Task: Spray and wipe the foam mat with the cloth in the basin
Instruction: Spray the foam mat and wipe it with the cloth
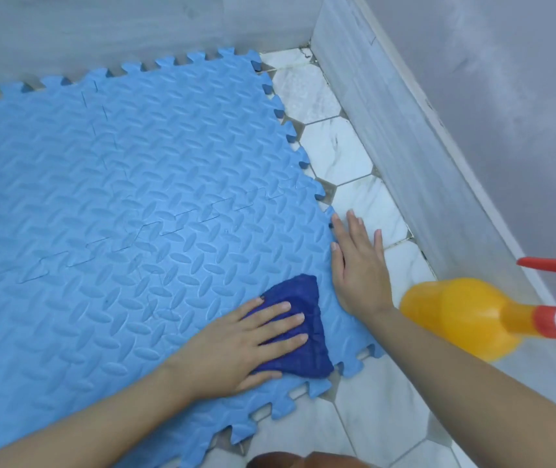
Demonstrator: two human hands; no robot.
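Head view: the left hand (pixel 249 342) lies flat on a dark blue cloth (pixel 298 327), fingers straight and spread, pressing it down onto the mat rather than curling round it. The cloth is bunched into a rough triangle and sits near the right-hand corner of the mat closest to the camera, wholly on the foam.

Just beside it, the right hand (pixel 359 265) is also flat and open, fingers stretched forward. Its palm rests across the mat's right edge, with the thumb and forefinger on the foam and the outer fingers on the floor tiles (pixel 334 146). The two hands are close but do not touch.

Under both hands spreads the light blue foam mat (pixel 135 184), made of interlocking squares with a raised leaf-like pattern and toothed edges. It lies flat on white marbled hexagon tiles, its far edge against a grey wall (pixel 101 28).

To the right of the right forearm stands a yellow spray bottle (pixel 465 315) with a red collar and white nozzle, seen from above, on the tiles between the mat and a marble skirting (pixel 405 136). It touches neither hand. A red strip (pixel 553 265) shows at the right edge, above the bottle; what it belongs to I cannot tell.
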